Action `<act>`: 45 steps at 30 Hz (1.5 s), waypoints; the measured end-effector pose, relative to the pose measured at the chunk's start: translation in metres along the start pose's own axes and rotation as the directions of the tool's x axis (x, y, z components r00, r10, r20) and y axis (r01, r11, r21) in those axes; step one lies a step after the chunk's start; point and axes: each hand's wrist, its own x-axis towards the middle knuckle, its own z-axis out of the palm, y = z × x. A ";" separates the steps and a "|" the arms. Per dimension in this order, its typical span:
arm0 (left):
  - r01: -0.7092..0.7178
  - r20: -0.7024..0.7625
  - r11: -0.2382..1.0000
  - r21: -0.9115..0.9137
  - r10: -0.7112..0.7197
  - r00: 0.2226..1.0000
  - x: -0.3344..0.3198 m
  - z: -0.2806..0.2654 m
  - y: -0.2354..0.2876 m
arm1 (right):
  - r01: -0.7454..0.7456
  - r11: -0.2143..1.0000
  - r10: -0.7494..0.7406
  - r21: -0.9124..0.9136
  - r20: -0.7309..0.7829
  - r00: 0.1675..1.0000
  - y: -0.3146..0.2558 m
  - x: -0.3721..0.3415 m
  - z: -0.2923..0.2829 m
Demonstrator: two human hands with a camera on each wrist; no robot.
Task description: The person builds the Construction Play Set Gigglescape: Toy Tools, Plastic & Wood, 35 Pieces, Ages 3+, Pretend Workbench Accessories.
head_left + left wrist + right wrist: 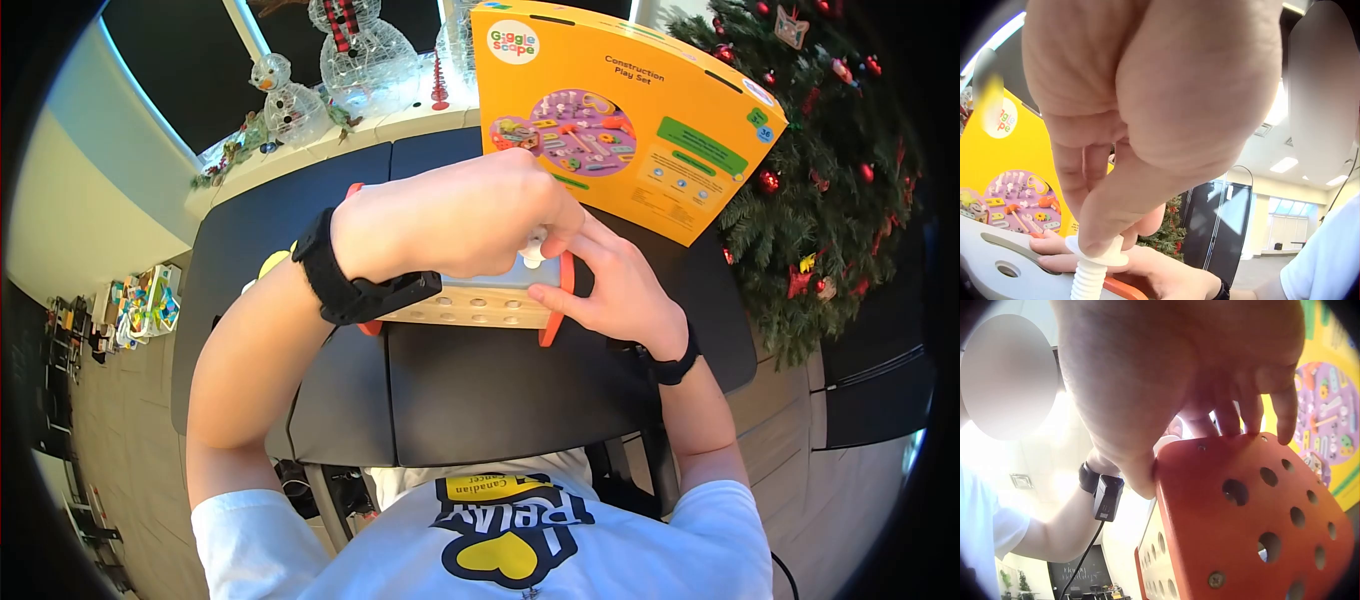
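A toy workbench with a grey top point(480, 283), a light wood front panel point(480, 308) and orange-red ends stands on the table. My left hand point(460, 215) reaches across over its right part, thumb and fingers pinching the head of a white plastic screw point(1090, 279). The screw's threaded shaft points down at the grey top, and its tip lies outside the left wrist view. My right hand point(625, 295) holds the workbench's right end, fingers over the top edge of the orange-red end panel point(1241, 500), thumb at the front corner.
A large yellow Construction Play Set box point(620, 120) stands behind the workbench on the black table point(470, 390). A decorated Christmas tree point(800, 210) is at the right. Wire snowmen point(290, 105) line the window ledge. Something yellow point(275, 262) shows beside the left forearm.
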 end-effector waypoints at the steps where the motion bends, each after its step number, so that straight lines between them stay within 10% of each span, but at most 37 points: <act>1: 0.033 0.017 0.999 -0.030 -0.033 0.999 0.000 -0.003 0.002 | 0.008 1.000 -0.008 0.002 -0.009 1.000 0.001 0.000 0.000; 5: -0.142 -0.177 0.990 -0.002 0.139 0.974 -0.003 0.001 -0.001 | 0.016 1.000 -0.016 0.005 -0.046 0.999 -0.001 0.001 0.003; 9: 0.254 0.060 0.908 0.334 -0.289 0.955 0.002 0.002 0.024 | 0.060 0.995 -0.068 -0.082 -0.092 0.994 0.005 0.001 0.007; 12: 0.212 0.057 0.871 0.444 -0.263 0.963 0.005 0.009 0.022 | 0.080 0.991 -0.087 -0.107 -0.064 0.994 0.006 0.002 0.005; 18: -0.144 0.046 0.983 0.116 0.140 0.989 0.000 0.004 -0.011 | 0.030 0.999 -0.030 -0.016 -0.037 0.999 0.002 0.001 0.003; 21: 0.015 0.150 0.996 0.084 -0.027 0.988 0.002 -0.005 -0.004 | 0.046 0.999 -0.047 -0.029 -0.041 0.998 0.002 0.001 0.003; 24: -0.053 -0.102 0.999 -0.012 0.052 0.993 0.002 -0.005 -0.002 | 0.016 1.000 -0.015 0.025 -0.049 0.999 0.001 0.001 0.004; 30: 0.194 0.014 0.902 0.385 -0.216 0.976 0.010 0.016 0.010 | 0.042 0.998 -0.043 -0.054 -0.024 0.999 0.005 0.001 0.004; 37: -0.098 0.033 0.985 0.141 0.094 0.995 0.001 0.006 0.004 | 0.058 0.997 -0.060 -0.051 -0.043 0.997 0.001 0.002 0.003; 45: 0.056 -0.106 0.991 0.122 -0.043 0.993 0.002 0.010 0.008 | 0.010 1.000 -0.008 0.030 -0.058 0.998 0.001 0.000 0.005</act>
